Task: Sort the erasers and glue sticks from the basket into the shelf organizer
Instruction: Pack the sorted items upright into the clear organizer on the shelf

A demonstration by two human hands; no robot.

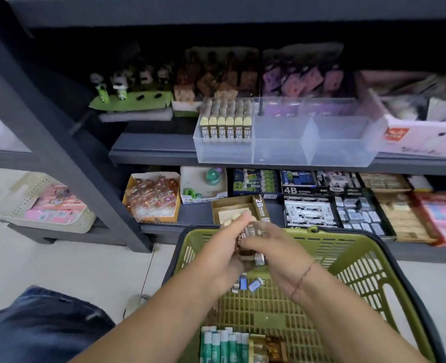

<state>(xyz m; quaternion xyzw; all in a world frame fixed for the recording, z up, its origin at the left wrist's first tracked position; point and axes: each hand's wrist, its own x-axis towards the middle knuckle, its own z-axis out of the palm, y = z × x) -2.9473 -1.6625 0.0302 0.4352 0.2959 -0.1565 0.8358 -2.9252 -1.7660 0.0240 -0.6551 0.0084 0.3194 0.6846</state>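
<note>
A dark grey shelf unit [148,150] fills the upper view, its two visible levels packed with stationery boxes. In front of it, low in the view, stands an olive-green plastic shopping basket [368,258] with slotted walls and floor.

On the middle shelf sits the clear plastic organizer [282,150], split into compartments. Its front left compartment is filled with upright rows of erasers [225,129] in pale gold-and-white sleeves marked "2B"; the two front compartments to the right show only their clear walls.

Both hands meet above the far end of the basket. The left hand [224,260] and the right hand [276,252] are curled toward each other, and their fingers close together around a handful of erasers [245,242]. These are small wrapped blocks with brown and cream sleeves, one showing "2B". Motion blur hides the exact count.

Just behind the hands, on the lower shelf, lies an open tan box [240,208] marked "2B".

At the near end of the basket, a row of glue sticks [221,344] stands side by side, with green bodies and white caps. Touching them on the right are amber-wrapped packs [266,347].

Below the hands, a few small blue-sleeved erasers [253,284] lie loose on the basket floor.
</note>
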